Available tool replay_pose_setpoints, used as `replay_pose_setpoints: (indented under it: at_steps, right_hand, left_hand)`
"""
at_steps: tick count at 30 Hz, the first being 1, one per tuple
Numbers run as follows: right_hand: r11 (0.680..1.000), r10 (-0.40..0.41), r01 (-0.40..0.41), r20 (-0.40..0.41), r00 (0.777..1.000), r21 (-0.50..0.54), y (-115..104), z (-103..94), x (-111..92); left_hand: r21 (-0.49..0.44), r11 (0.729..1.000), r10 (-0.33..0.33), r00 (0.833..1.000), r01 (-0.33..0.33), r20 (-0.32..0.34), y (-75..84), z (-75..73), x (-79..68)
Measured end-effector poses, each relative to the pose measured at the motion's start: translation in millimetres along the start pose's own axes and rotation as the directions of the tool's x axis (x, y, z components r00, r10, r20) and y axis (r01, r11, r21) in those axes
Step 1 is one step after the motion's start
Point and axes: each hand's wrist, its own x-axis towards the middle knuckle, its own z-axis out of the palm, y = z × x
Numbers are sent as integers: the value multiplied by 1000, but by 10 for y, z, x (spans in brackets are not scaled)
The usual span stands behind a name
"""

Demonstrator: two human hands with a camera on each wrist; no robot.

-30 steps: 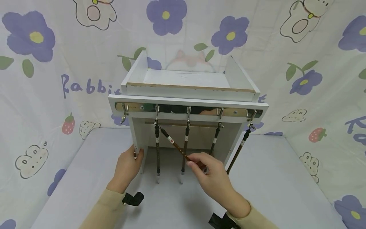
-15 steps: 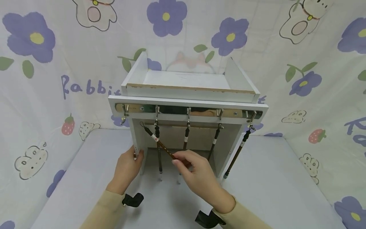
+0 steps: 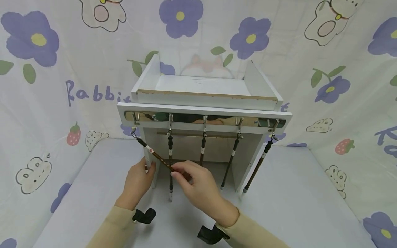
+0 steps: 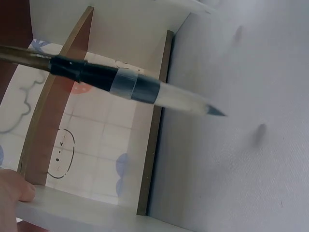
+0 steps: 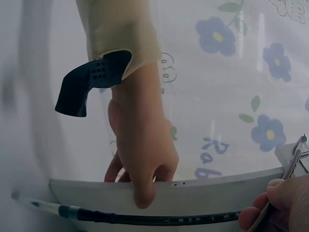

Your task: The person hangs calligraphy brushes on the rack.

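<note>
My right hand (image 3: 198, 187) pinches the handle of a brown calligraphy brush (image 3: 158, 157), which slants up to the left. The cord loop at its top end overlaps the leftmost hook (image 3: 134, 126) of the rack; its bristle end is hidden behind the hand. In the right wrist view, that brush (image 5: 290, 169) rises toward the hook. My left hand (image 3: 138, 181) grips the left side panel (image 3: 149, 151) of the white stand, thumb on the inner side. Close by, another calligraphy brush (image 3: 170, 151) hangs from the second hook; its white, dark-tipped bristles (image 4: 181, 99) cross the left wrist view.
More brushes hang from the other hooks, including a rightmost brush (image 3: 257, 168) tilted outward. The mirrored hook rail (image 3: 189, 118) runs across the front board of the white stand (image 3: 204, 109). Flower-printed cloth (image 3: 341, 103) surrounds the white table (image 3: 297, 193).
My right hand has moved left with the brush, taking its cord loop from near the second hook to the leftmost hook. The left hand has stayed on the panel.
</note>
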Motion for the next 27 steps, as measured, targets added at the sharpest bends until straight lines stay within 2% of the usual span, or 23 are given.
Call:
replay_pose_setpoints:
  at_steps: [27]
  right_hand:
    - [994, 81, -83, 22, 996, 74, -107, 64, 94]
  left_hand:
    - [9, 1000, -10, 1000, 10, -9, 2, 10, 1]
